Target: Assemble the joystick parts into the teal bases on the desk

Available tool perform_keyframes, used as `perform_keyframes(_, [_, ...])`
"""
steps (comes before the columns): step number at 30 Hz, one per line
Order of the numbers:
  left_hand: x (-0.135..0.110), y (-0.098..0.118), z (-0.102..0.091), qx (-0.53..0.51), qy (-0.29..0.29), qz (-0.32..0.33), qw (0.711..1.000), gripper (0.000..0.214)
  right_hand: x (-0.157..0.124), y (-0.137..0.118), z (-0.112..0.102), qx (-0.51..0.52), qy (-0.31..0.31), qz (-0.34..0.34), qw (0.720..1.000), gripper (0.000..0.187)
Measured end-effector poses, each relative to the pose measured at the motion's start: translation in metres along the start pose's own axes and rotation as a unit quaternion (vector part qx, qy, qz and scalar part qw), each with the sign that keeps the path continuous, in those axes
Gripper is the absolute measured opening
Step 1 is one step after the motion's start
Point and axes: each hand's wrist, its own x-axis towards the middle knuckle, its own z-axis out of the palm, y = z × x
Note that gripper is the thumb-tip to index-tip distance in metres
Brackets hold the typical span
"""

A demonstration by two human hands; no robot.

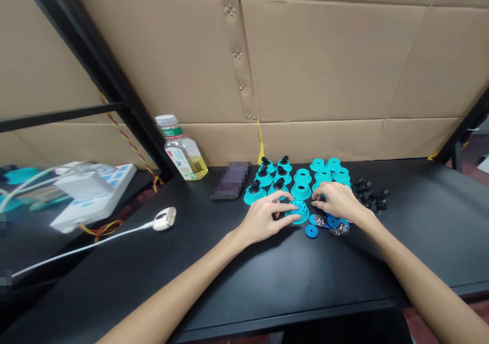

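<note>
Currently I note the left hand (263,219) with fingers (284,207) over a teal flanged part (300,217), grip unconfirmed; the right hand (338,201) sits just beside it, fingers released.

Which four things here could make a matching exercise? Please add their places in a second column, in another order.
Things:
1. Bottle of yellow liquid
2. Small black parts
3. Blue disc
4. Left hand

Places:
A. Touching a ribbed teal part
B. Upright before the cardboard wall
C. Right of the teal rows
D. In front of the teal rows

Pairs: 1-B, 2-C, 3-D, 4-A
</note>
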Motion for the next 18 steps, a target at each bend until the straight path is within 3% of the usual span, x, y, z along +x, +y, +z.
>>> perform_keyframes(9, [-0.0002,0.0014,0.0004,0.026,0.005,0.017,1.000,0.031,-0.0004,0.0030,0.0074,-0.032,0.006,-0.012,0.999,0.028])
perform_keyframes(18, [-0.0020,-0.0052,0.0057,-0.004,0.024,0.036,0.999,0.031,-0.0011,0.0016,0.0040,0.009,-0.011,0.009,1.000,0.019])
